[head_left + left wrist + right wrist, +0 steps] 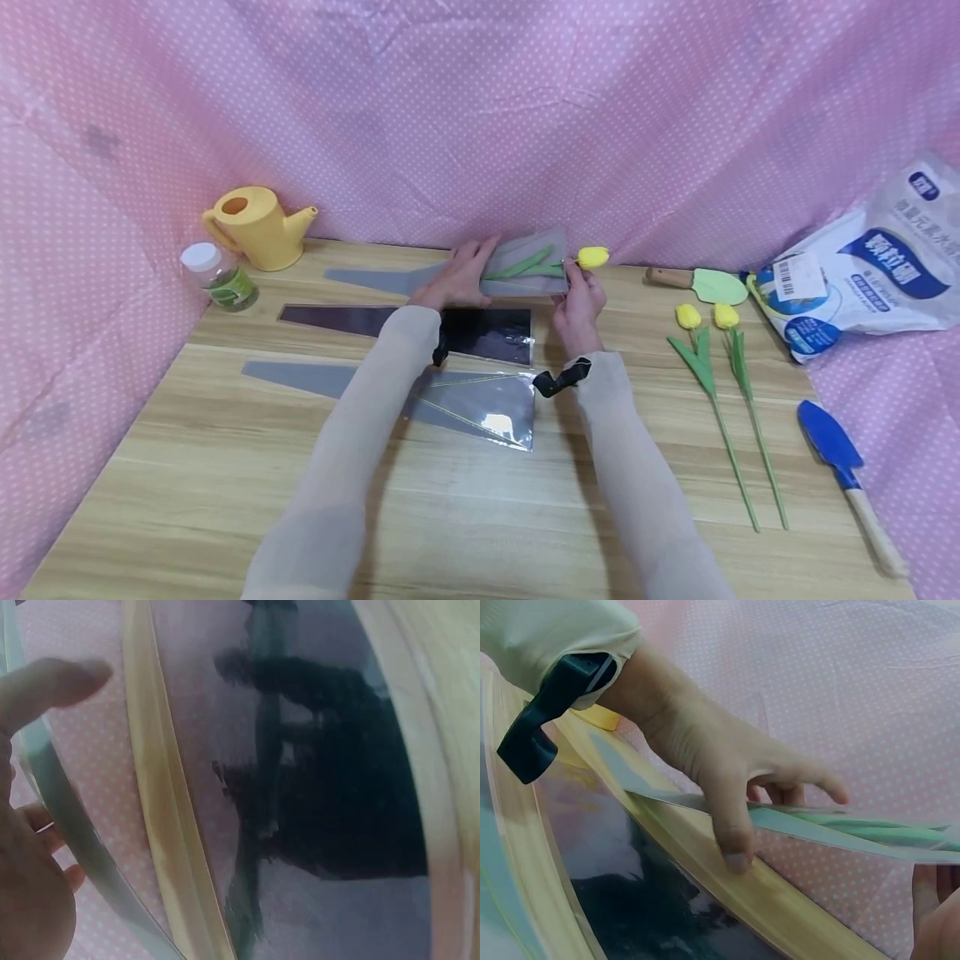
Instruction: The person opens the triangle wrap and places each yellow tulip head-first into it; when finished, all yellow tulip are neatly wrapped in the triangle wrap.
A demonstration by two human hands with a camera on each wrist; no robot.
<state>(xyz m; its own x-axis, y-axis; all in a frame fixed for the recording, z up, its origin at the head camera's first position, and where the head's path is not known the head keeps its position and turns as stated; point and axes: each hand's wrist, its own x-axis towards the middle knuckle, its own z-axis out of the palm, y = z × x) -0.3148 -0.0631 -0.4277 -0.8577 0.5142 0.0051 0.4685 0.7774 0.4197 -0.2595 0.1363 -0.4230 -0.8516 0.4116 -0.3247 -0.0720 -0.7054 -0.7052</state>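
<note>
One wood-grain table (pixel 465 525) fills the lower view, its far and side edges met by a pink curtain (pixel 450 108) patterned with white dots. Three tapered sleeves are ranged across it, wide ends to the right: a near grey sleeve (pixel 480 408) with yellow lines, a dark sleeve (pixel 495 333) with a glossy surface, and, farthest back, the far grey sleeve (pixel 521 250), its wide end raised off the wood. Inside this last lies the sleeved tulip (pixel 593 257) — green leaves within, yellow head projecting beyond the mouth. The left hand (pixel 461 275) grips the sleeve midway, thumb on the near side and fingers on the far. The right hand (pixel 581 304), fingers bent, pinches the flower just below its head; whether it also catches the sleeve's edge cannot be told. At the rear left stand a yellow watering can (pixel 258 229) and a white-lidded jar (pixel 228 283) — contents not discernible. To the right: two loose tulips (pixel 702 354), a green trowel (pixel 718 286), a printed bag (pixel 862 267) and a blue trowel (pixel 832 433).
</note>
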